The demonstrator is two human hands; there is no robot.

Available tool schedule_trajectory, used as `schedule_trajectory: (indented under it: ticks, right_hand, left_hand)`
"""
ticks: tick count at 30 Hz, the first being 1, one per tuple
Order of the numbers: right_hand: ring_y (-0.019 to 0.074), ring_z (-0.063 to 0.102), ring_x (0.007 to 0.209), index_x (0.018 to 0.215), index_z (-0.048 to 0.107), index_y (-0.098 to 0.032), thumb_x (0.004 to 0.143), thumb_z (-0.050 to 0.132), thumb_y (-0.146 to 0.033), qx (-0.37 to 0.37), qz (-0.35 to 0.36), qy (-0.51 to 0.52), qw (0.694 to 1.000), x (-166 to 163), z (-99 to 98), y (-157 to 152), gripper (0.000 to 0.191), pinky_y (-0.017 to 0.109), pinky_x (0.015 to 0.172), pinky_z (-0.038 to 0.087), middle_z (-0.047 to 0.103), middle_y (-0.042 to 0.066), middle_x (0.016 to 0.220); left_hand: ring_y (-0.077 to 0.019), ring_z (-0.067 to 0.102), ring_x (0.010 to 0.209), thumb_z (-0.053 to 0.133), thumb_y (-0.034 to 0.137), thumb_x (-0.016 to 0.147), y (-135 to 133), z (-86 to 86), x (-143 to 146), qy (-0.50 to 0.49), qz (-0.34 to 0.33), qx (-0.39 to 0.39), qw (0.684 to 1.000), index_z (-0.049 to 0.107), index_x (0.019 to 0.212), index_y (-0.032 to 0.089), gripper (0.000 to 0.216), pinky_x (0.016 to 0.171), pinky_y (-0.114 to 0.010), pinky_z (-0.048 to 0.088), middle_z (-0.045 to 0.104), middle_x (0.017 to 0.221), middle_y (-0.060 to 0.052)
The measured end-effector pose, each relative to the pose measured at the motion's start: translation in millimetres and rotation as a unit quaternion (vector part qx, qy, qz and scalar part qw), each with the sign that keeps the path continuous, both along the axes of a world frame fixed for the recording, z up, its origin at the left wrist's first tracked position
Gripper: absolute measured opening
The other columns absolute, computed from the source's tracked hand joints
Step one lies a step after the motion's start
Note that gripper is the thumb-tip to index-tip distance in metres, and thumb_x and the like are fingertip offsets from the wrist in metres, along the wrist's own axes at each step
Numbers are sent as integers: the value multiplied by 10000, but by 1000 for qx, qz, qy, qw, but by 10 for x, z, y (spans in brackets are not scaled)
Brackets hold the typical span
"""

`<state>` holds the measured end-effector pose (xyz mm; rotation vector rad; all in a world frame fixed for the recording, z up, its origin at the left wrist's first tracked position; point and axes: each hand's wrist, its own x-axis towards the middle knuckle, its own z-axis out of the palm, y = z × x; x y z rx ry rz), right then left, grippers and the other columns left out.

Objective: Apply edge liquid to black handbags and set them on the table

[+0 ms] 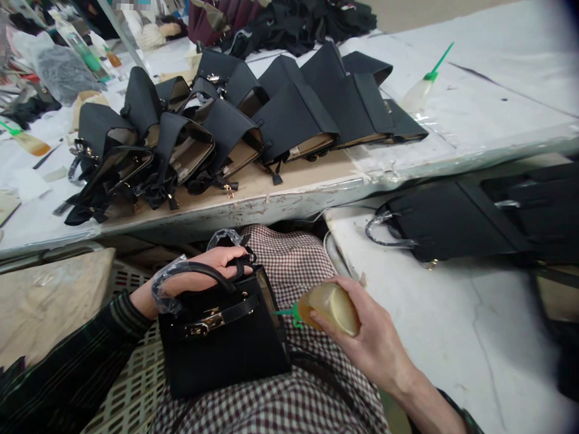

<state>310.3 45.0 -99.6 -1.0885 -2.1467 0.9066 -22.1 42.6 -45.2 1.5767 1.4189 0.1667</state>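
Here, the left hand is curling its fingers over the top of a small black handbag, gripping at the plastic-wrapped handle. The handbag is standing upright on the person's lap, on a checked garment, near centre, with its gold clasp facing the camera.

The right hand is closing around a squeeze bottle of yellowish glue, fingers wrapped about its body. The bottle's green nozzle is pointing left, its tip just beside the handbag's right side; whether it is touching cannot be told.

Farther off, a row of unfinished black handbags is lying open on the surface, leaning one against the next. A second glue bottle with a green nozzle is lying to the right of that row. Another black bag is resting on a lower shelf at right.
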Motion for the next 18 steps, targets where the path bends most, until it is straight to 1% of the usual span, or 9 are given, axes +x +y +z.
schedule_trajectory:
  ticks: [3, 6, 9, 12, 14, 16, 18]
  right_hand:
    - [269, 732, 881, 1234, 535, -276, 1003, 683, -527, -23, 17, -23, 999, 43, -17, -25, 372, 388, 742, 615, 724, 75, 1101]
    - [282, 735, 902, 1257, 529, -256, 1000, 683, -506, -40, 29, -33, 998, 72, -22, -48, 390, 409, 764, 610, 732, 89, 1118]
    - [288, 730, 895, 1263, 543, -238, 991, 684, -488, -62, 28, -38, 997, 79, -5, -49, 395, 428, 783, 596, 736, 88, 1103]
    - [285, 720, 880, 1213, 582, -236, 964, 704, -488, -105, 19, -50, 993, 68, 28, -4, 374, 429, 771, 579, 741, 75, 1083]
    - [285, 712, 869, 1177, 606, -234, 940, 716, -471, -139, 12, -52, 989, 55, 54, 56, 353, 435, 772, 569, 744, 66, 1054]
    - [279, 700, 837, 1132, 629, -230, 916, 719, -451, -180, 7, -40, 983, 46, 82, 133, 322, 430, 758, 564, 742, 52, 982]
    - [252, 672, 743, 1088, 649, -225, 902, 713, -468, -244, 2, -13, 970, 46, 108, 214, 313, 386, 650, 555, 725, 38, 898]
  left_hand:
    - [-207, 592, 865, 543, 519, 1017, -1, -14, -7, -5, 5, -4, 1000, 620, 952, 197, 337, 767, -300, 458, 661, 955, -17]
    - [-206, 594, 861, 541, 516, 1023, -6, -29, -11, -5, 9, -13, 1000, 620, 971, 198, 332, 750, -299, 458, 659, 954, -15]
    - [-205, 597, 869, 545, 493, 1025, -13, -35, -2, 1, 1, -10, 1000, 623, 979, 195, 311, 770, -298, 468, 656, 958, -16]
    - [-192, 598, 848, 552, 492, 1025, -28, -24, 8, 1, -2, -11, 1000, 627, 998, 193, 309, 755, -286, 471, 653, 939, -9]
    - [-185, 603, 833, 544, 496, 1031, -48, 11, 7, 1, -7, -9, 1000, 632, 1010, 196, 314, 733, -275, 471, 659, 932, -6]
    - [-183, 610, 827, 529, 479, 1035, -78, 84, -6, 15, -26, 9, 1000, 634, 985, 196, 306, 737, -275, 475, 669, 925, -12]
    - [-188, 625, 827, 518, 447, 1031, -125, 207, -30, 39, -60, 55, 996, 632, 970, 194, 284, 757, -286, 482, 681, 926, -24]
